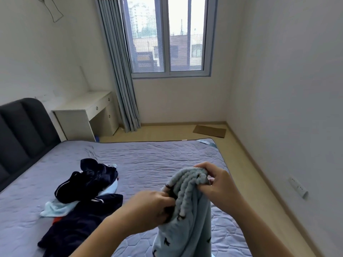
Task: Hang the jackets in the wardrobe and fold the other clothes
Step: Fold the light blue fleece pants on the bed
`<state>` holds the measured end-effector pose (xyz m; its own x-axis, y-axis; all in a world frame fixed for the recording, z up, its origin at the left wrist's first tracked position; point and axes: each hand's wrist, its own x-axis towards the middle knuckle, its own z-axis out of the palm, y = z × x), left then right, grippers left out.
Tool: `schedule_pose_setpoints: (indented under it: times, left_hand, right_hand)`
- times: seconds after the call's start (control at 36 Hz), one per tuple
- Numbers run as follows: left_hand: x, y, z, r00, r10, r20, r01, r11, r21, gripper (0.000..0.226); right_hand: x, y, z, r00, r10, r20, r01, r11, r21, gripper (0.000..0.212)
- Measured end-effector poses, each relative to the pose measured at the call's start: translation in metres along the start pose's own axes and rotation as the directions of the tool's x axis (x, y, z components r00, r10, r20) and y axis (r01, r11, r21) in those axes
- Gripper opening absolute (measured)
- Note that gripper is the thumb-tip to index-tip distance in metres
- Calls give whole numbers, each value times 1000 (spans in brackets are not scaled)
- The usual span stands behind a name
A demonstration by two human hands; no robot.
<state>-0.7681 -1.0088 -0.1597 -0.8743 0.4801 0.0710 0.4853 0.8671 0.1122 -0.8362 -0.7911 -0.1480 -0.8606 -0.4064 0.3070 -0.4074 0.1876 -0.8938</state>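
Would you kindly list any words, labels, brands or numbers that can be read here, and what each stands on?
No readable text anywhere.
Blue garment: small dark marks look like a print, not letters.
Dark clothes: white piping only, no label visible.
Wall socket: any marking too small to read.

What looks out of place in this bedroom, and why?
Dark and pale blue clothes lie in a crumpled heap on the bed, unfolded. A flat brown sheet lies on the floor below the window.
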Motion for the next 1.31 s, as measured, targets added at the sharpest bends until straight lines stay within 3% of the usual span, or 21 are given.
schedule_pose_setpoints:
  times: [0.06,0.14,0.25,0.36,0.42,0.47,0.53,0.58,0.69,0.78,0.92,1.0,1.19,1.31]
  left_hand:
    - [-1,5,0,996,2,84,-2,1000,6,54]
    - [-1,14,-5,981,3,192,3,1000,-27,28]
    - [-1,19,6,936,33,350,51,972,-228,41]
    - [-2,19,22,915,15,403,108,954,-279,23]
    - [-4,17,25,951,-24,307,116,951,-286,14]
    - [-8,12,26,991,-64,118,93,962,-258,13]
    - [-15,5,23,992,-79,-103,52,968,-246,14]
    - [-22,-4,13,975,-57,-217,7,975,-221,17]
    - [-22,-23,-12,966,70,-251,-69,998,12,29]
    - [-16,-33,-26,950,113,-291,-97,993,69,32]
    - [-11,-41,-50,926,106,-363,-71,991,110,19]
    - [-9,-39,-66,892,139,-431,-133,990,45,13]
    - [-1,-34,-137,799,96,-593,-306,915,-264,12]
    - [7,-49,-174,852,39,-522,-257,899,-353,13]
  right_hand:
    - [-1,1,-2,1000,0,5,0,1000,-13,37]
    - [-4,3,-5,1000,11,0,-11,1000,-18,38]
    - [-7,5,-6,1000,25,-5,-24,999,23,41]
    - [-10,13,-6,1000,28,-14,-28,1000,-5,39]
    - [-11,18,-9,999,41,-36,-42,999,-16,37]
    - [-10,21,-16,996,39,-80,-40,999,-16,33]
    - [-9,22,-25,995,39,-95,-39,999,1,29]
    - [-7,22,-33,996,52,-75,-50,998,30,28]
    - [1,19,-40,999,54,-2,-54,999,5,27]
    - [9,13,-38,1000,4,22,-3,999,-51,35]
    - [15,-4,-36,945,-298,136,315,940,-128,61]
    - [21,-18,-47,849,-483,214,520,836,-174,57]
    - [37,-66,-77,703,-617,355,710,645,-283,33]
    - [47,-94,-83,624,-651,433,780,552,-295,31]
